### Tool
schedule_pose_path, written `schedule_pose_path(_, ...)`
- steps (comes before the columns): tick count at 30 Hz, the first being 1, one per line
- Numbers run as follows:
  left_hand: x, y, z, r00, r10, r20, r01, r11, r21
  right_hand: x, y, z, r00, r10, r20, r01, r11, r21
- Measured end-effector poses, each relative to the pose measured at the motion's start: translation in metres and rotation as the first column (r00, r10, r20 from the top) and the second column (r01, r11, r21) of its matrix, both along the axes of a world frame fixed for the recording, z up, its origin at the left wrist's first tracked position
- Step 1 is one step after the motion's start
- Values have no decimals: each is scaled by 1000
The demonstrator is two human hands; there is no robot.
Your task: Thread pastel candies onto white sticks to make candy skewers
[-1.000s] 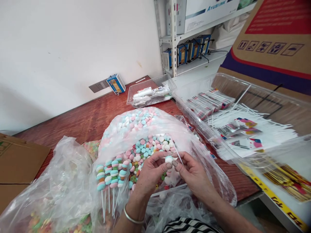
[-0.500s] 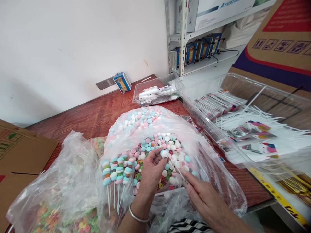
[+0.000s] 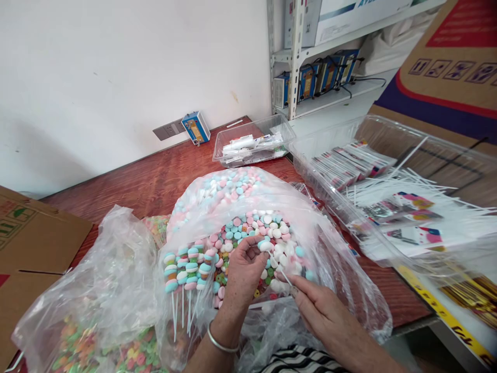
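My left hand (image 3: 246,269), with a bangle at the wrist, pinches a round blue-and-white candy (image 3: 265,245) between thumb and fingers. In my right hand (image 3: 318,303) is a thin white stick (image 3: 286,278), its upper end slanting up towards that candy. Whether the stick enters the candy I cannot tell. Below both hands, an opened clear bag (image 3: 330,243) holds loose pink, blue and white candies (image 3: 237,228) with small coloured rings among them. Left of my left hand, several finished candy skewers (image 3: 192,269) lie side by side, their white sticks pointing towards me.
A second plastic bag (image 3: 116,259) with coloured ring candies lies at left, beside a cardboard box (image 3: 39,238). On the right, a clear tray (image 3: 334,194) holds white sticks and printed wrappers. A smaller tray (image 3: 252,155) stands behind, near a metal shelf (image 3: 295,62).
The stick in my right hand has come closer to the candy in my left fingers, which now shows more blue on top. The skewers lie as before.
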State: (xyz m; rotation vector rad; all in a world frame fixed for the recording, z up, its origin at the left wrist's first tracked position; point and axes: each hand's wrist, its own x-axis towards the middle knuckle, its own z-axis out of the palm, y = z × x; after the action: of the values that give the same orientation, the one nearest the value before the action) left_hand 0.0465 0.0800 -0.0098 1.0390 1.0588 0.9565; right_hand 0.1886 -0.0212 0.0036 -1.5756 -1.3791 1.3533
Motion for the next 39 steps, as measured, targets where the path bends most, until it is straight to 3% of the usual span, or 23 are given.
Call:
schedule_pose_path(5,2,-2,0,999,-24,-31,25,998,53,-2,3,3,970,-54,-237,3,977,-212)
schedule_pose_path(9,4,-3,-2,997,-19,-79,27,994,104,-5,8,5,931,-110,-348,15,965,-263)
schedule_pose_path(15,0,-7,-11,985,-18,-173,53,978,201,-10,7,-2,929,-174,-326,76,953,-292)
schedule_pose_path(20,-1,-17,-21,988,-28,-149,41,995,85,-12,9,-7,959,-96,-266,39,976,-212)
schedule_pose_path(22,-2,-24,-23,983,-41,-177,58,994,91,-13,11,-9,976,-61,-210,29,988,-151)
schedule_pose_path(24,-4,-32,-23,959,-21,-281,77,980,186,-15,13,-12,992,-49,-119,40,996,-77)
schedule_pose_path(28,-13,-50,-18,893,-18,-449,207,903,375,-18,16,-28,998,-45,36,42,996,78)
schedule_pose_path(32,-22,-44,-12,845,-59,-531,259,914,311,-15,22,-39,973,-14,230,-2,997,73)
schedule_pose_path(35,-22,-15,-14,741,96,-664,208,908,363,-10,31,-32,851,35,523,-69,997,45)
schedule_pose_path(39,-14,29,-25,506,250,-826,356,811,464,-6,51,-12,607,101,788,-155,988,-7)
